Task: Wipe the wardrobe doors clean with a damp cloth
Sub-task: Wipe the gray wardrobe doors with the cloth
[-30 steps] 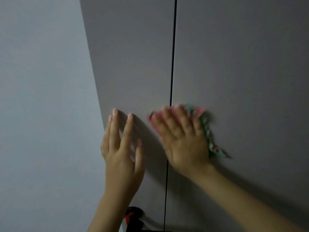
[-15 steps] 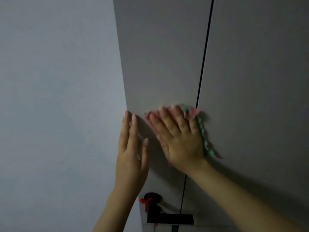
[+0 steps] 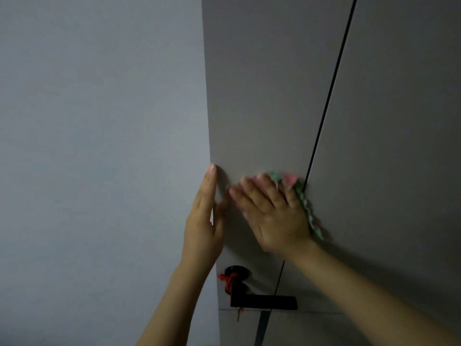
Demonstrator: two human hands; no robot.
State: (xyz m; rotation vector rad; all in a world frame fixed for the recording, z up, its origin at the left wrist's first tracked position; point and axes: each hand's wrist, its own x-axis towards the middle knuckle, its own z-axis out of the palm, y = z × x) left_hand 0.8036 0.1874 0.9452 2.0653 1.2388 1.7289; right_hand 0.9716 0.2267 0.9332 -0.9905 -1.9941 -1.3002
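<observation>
Two grey wardrobe doors fill the right half: the left door (image 3: 262, 96) and the right door (image 3: 399, 121), split by a thin dark gap. My right hand (image 3: 272, 213) lies flat on the left door and presses a pink and green cloth (image 3: 303, 196) against it; the cloth pokes out above my fingers and down the hand's right side, across the gap. My left hand (image 3: 204, 221) rests with straight fingers along the left door's outer edge and holds nothing.
A plain pale wall (image 3: 99, 146) fills the left half. Below my hands a black lever handle (image 3: 262, 302) with a red string tied to it sticks out from the door. A horizontal seam runs just under the handle.
My right hand and the cloth have slid left, from across the gap onto the left door. My left hand has shifted to the door's outer edge. The view has swung left and the handle shows.
</observation>
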